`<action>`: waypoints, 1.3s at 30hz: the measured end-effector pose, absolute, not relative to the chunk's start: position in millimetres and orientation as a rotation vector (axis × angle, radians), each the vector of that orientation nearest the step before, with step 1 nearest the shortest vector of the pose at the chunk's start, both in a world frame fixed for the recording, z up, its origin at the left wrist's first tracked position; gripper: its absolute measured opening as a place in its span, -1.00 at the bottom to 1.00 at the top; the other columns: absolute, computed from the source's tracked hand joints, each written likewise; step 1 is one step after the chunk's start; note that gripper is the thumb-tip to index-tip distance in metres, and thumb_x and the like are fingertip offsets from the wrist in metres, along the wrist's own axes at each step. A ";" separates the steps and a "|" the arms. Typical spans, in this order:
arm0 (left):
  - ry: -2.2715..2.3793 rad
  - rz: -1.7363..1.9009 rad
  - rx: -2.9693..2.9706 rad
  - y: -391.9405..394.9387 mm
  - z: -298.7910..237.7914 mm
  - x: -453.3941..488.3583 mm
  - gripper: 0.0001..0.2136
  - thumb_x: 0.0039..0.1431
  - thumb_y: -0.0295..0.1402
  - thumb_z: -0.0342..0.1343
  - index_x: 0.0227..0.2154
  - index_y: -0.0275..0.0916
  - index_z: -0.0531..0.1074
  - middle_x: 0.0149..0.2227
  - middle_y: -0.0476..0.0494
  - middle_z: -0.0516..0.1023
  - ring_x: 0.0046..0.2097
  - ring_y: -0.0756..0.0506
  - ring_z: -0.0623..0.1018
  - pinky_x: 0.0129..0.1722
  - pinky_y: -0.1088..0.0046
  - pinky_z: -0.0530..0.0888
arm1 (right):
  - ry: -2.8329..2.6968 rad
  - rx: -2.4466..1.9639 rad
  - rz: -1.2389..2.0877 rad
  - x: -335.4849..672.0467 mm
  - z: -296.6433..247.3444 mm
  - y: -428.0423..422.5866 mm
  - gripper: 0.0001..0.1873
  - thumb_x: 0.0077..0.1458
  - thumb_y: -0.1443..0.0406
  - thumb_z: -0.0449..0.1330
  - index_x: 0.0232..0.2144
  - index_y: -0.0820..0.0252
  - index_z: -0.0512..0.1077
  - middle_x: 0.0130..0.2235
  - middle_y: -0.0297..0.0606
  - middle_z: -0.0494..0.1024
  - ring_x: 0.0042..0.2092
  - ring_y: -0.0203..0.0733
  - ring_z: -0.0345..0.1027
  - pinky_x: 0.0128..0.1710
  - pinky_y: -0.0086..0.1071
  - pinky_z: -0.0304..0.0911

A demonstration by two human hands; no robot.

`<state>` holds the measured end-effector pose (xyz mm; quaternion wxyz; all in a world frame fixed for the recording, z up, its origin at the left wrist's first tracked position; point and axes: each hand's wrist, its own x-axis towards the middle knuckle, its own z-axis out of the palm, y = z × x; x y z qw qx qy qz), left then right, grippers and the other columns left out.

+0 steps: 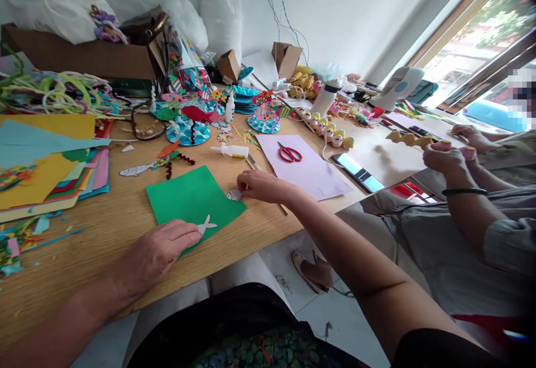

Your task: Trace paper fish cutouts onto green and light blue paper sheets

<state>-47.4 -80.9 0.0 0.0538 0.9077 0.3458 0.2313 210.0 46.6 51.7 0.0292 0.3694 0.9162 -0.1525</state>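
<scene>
A sheet of green paper [188,195] lies on the wooden table in front of me. My left hand [165,245] rests on its near edge, fingers together over a white paper fish cutout [207,226] whose forked tail sticks out past the fingertips. At the sheet's right corner, my right hand [262,185] pinches a small grey patterned paper fish [233,195]; the fingers cover part of it. Beyond the green sheet lies a larger drawn paper fish [136,170], beside an orange and green fish piece with brown curled strips.
Red scissors [290,153] lie on a pale sheet [304,170], near a glue bottle [233,151] and a phone [358,171]. Coloured papers [54,161] are stacked at left. Blue decorated plates [188,132] stand behind. On the right, another person's hands [444,158] hold craft pieces.
</scene>
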 end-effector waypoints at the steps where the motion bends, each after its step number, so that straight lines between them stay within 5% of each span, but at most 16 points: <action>1: 1.058 0.697 2.769 -80.8 -0.8 -47.3 -0.62 0.20 -0.53 -0.19 -0.09 -0.12 0.45 -0.14 -0.09 0.55 -0.11 -0.07 0.50 -0.09 0.40 0.47 | 2.828 1.150 -0.488 210.3 50.8 47.1 -0.87 0.02 0.43 0.13 -0.31 0.25 0.41 -0.23 -0.19 0.47 -0.23 -0.23 0.30 -0.33 -0.45 0.06; 9: 1.117 0.680 2.761 -80.4 -6.5 -45.9 -0.62 0.20 -0.54 -0.21 -0.11 -0.15 0.45 -0.14 -0.13 0.53 -0.10 -0.09 0.48 -0.10 0.35 0.46 | 2.786 1.151 -0.524 208.9 54.5 49.5 -0.91 -0.02 0.41 0.17 -0.37 0.25 0.42 -0.18 -0.17 0.44 -0.19 -0.21 0.29 -0.33 -0.46 0.06; 16: 1.123 0.674 2.722 -80.4 -7.4 -46.4 -0.60 0.17 -0.56 -0.21 -0.11 -0.14 0.46 -0.13 -0.13 0.52 -0.10 -0.09 0.47 -0.10 0.36 0.46 | 2.760 1.240 -0.529 205.3 56.0 41.0 -0.72 0.12 0.35 0.09 -0.10 0.21 0.39 -0.13 -0.15 0.43 -0.17 -0.20 0.30 -0.31 -0.44 0.06; 24: 1.118 0.694 2.735 -80.3 1.3 -42.5 -0.61 0.19 -0.56 -0.23 -0.15 -0.15 0.47 -0.16 -0.11 0.53 -0.14 -0.07 0.48 -0.14 0.42 0.44 | 2.808 1.219 -0.531 202.4 58.6 44.5 -0.77 -0.06 0.33 0.27 -0.28 0.26 0.42 -0.22 -0.21 0.45 -0.25 -0.26 0.26 -0.41 -0.49 -0.02; 28: 1.089 0.696 2.756 -79.9 6.4 -40.6 -0.63 0.21 -0.56 -0.24 -0.18 -0.17 0.47 -0.18 -0.10 0.54 -0.17 -0.06 0.49 -0.18 0.44 0.44 | 2.855 1.252 -0.812 206.5 56.9 44.1 -0.89 -0.05 0.41 0.23 -0.37 0.28 0.43 -0.43 -0.35 0.45 -0.40 -0.36 0.23 -0.44 -0.50 -0.01; 33: 1.122 0.685 2.728 -80.4 1.1 -42.1 -0.62 0.22 -0.56 -0.27 -0.16 -0.19 0.46 -0.17 -0.13 0.52 -0.16 -0.08 0.47 -0.18 0.41 0.43 | 2.864 1.049 -1.346 198.4 58.0 38.3 -0.89 0.02 0.38 0.18 -0.35 0.32 0.47 -0.45 -0.36 0.48 -0.42 -0.39 0.27 -0.42 -0.52 0.08; 39: 1.124 0.673 2.738 -81.6 -4.0 -42.8 -0.61 0.23 -0.55 -0.28 -0.14 -0.20 0.44 -0.16 -0.14 0.50 -0.14 -0.08 0.44 -0.16 0.40 0.41 | 2.790 1.035 -1.173 181.1 55.2 28.6 -0.84 -0.03 0.41 0.21 -0.31 0.31 0.49 -0.47 -0.41 0.45 -0.47 -0.44 0.21 -0.46 -0.55 0.05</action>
